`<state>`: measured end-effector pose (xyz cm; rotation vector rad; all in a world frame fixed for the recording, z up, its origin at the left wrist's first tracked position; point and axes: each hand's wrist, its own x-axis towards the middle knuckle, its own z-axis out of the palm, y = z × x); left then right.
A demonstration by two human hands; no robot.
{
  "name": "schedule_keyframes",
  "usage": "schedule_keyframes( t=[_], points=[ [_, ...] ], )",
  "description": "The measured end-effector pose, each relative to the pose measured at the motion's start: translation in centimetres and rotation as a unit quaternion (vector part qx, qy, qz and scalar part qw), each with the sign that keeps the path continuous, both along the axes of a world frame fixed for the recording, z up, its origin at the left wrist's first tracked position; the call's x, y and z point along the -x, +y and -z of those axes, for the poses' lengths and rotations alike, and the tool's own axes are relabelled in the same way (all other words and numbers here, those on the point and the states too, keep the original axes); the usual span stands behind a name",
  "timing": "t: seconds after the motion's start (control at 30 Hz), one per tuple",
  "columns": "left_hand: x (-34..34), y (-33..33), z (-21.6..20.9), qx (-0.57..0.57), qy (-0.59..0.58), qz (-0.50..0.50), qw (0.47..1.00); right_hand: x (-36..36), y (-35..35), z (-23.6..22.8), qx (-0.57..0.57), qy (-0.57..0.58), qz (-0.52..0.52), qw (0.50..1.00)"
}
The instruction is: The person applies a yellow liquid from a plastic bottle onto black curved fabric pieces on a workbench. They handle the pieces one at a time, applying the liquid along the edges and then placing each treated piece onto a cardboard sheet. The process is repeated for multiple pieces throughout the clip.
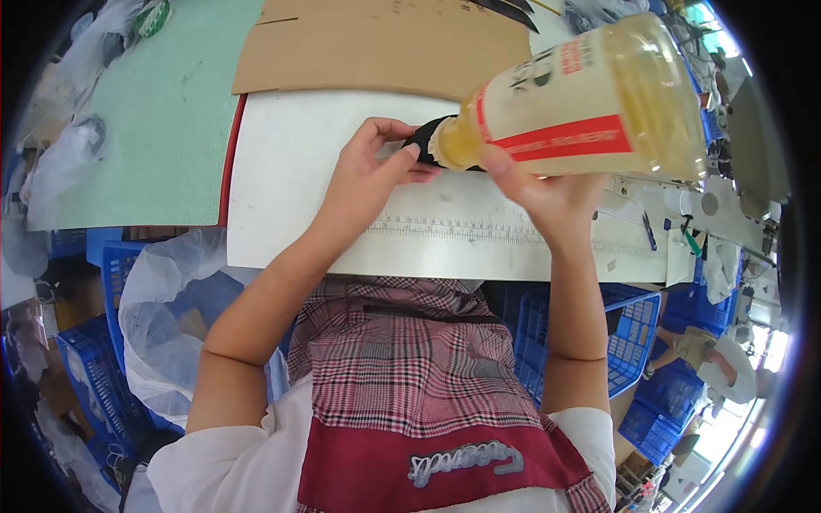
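Observation:
My right hand is wrapped round a large clear plastic bottle with a white and red label and pale yellow contents. The bottle lies tilted, its neck pointing left and its base toward the upper right. At the neck, a crusty, cream-coloured mouth meets a small curved black piece, whose material I cannot make out. Thumb and fingers of my left hand pinch that piece from the left. The bottle hides part of it and some of my right fingers.
Brown cardboard lies at the back of the white table. To the left is a green board with a red edge. A pen and a green-handled tool lie right. Blue crates and a plastic bag stand below; another person is far right.

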<state>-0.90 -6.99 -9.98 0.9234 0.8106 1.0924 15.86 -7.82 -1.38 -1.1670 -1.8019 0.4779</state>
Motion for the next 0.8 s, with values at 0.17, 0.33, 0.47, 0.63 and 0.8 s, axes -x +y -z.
schedule_keyframes(
  t=[0.17,0.33,0.47,0.63,0.8],
  points=[
    [0.1,-0.1,0.1,-0.056,0.038,-0.017,0.998,0.3,1.1,1.8,-0.083,-0.102,-0.054,0.99],
    [-0.2,-0.4,-0.4,-0.07,0.056,-0.035,0.995,-2.4,1.1,3.9,-0.081,-0.233,-0.064,0.967],
    [-0.2,-0.1,-0.2,-0.026,0.039,-0.027,0.999,-4.3,-0.6,2.7,0.002,-0.187,-0.026,0.982],
    [-0.4,0.0,0.0,-0.01,0.023,-0.028,0.999,-9.3,-1.7,0.9,-0.048,-0.225,0.099,0.968],
    [-0.3,-0.1,-0.2,-0.007,0.024,-0.029,0.999,-10.7,-1.3,0.1,-0.061,0.017,0.161,0.985]
  ],
)
